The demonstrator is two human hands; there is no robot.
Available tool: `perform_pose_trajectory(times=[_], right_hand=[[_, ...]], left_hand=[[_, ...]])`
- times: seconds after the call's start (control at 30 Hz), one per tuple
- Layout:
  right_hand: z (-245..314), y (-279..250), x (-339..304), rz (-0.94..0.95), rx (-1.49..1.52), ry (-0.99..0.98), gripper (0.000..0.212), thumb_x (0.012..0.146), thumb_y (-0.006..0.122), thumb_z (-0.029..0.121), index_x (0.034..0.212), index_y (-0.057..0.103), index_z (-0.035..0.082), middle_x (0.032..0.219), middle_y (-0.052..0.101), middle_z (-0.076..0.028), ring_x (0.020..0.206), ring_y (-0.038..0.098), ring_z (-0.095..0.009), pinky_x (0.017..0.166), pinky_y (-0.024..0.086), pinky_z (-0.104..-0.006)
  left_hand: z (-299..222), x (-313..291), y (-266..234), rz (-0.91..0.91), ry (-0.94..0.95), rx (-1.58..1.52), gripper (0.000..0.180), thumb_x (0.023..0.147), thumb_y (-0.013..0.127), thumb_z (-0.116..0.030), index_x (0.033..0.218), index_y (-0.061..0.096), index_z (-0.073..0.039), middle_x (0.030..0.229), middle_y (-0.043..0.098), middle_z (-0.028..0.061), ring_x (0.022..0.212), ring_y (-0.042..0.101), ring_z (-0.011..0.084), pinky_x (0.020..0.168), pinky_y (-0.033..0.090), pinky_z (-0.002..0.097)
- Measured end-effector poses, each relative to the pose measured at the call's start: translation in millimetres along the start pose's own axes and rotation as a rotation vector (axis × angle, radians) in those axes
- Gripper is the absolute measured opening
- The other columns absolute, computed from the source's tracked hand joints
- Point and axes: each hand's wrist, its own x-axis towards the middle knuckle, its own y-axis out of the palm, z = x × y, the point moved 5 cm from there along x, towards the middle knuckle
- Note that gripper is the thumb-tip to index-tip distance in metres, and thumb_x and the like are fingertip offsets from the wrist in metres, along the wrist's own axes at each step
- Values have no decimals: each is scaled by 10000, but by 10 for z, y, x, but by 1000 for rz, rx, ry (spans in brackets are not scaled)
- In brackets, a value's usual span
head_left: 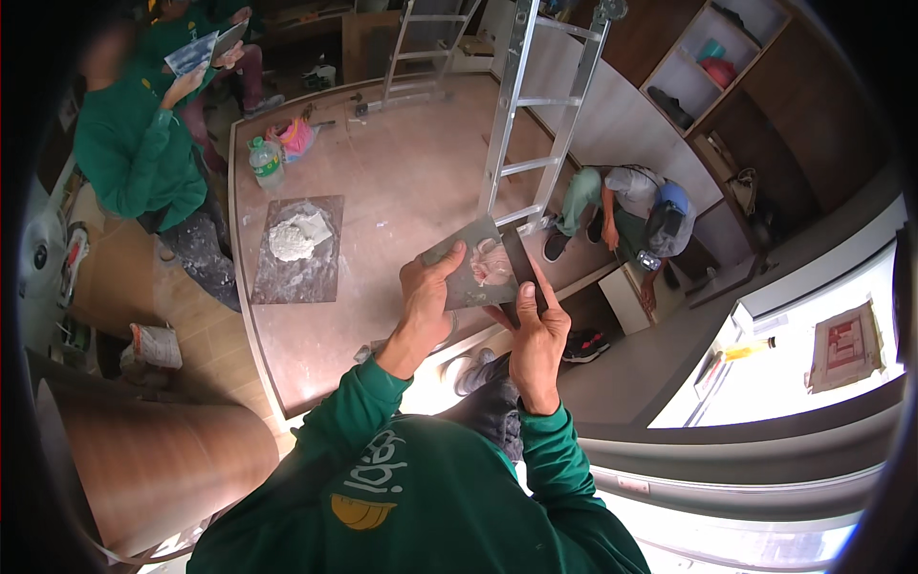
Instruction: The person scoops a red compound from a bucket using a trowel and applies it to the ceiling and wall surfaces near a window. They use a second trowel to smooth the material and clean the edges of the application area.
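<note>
My left hand grips a dark flat rectangular plate, its thumb lying along the top face. A smear of pinkish paste sits on that plate, toward its right side. In my right hand is a second thin dark plate, tilted steeply and close against the first one's right edge. The fingers of my right hand are partly hidden behind it. To the left, on the large wooden platform, lies a dark square board carrying a heap of white powder or paste.
A plastic bottle and a pink bag stand beyond the board. An aluminium ladder rises ahead. One person stands at left holding a flat sheet; another crouches at right. A bright window is at right.
</note>
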Motion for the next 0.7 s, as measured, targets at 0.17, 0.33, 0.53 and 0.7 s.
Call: perform_pose_trajectory(times=[0.17,0.33,0.53,0.7], right_hand=[[-263,-316,-151,231,-658,-295,313,1018,518,122,1309,599,39,1134,589,-18,1000,569,-124,876,523,-301],[-175,-487,-197,-88,-373,-98,268,989,555,105,1207,641,-24,1050,675,-82,933,634,-175,861,499,-302],[-137,-240,-7,-325,124,-226,198,917,647,79,1060,660,-58,932,686,-36,797,595,-87,749,469,-226],[64,-322,33,-344,-306,-338,181,906,678,98,1008,668,-51,847,662,2,736,554,-60,706,444,-203]], left_hand=[[-40,170,-199,-28,50,15,344,870,741,-212,1096,652,32,975,683,95,821,672,214,730,579,389],[-91,307,-359,-24,127,-12,343,868,741,-192,1109,646,33,1027,677,107,955,652,219,871,532,400],[-21,-39,51,237,114,-215,296,890,694,-91,1132,628,67,1088,674,128,1007,642,225,924,495,374],[-40,-166,-1,342,476,464,205,889,678,-14,1090,709,19,902,702,0,792,581,68,733,501,249]])
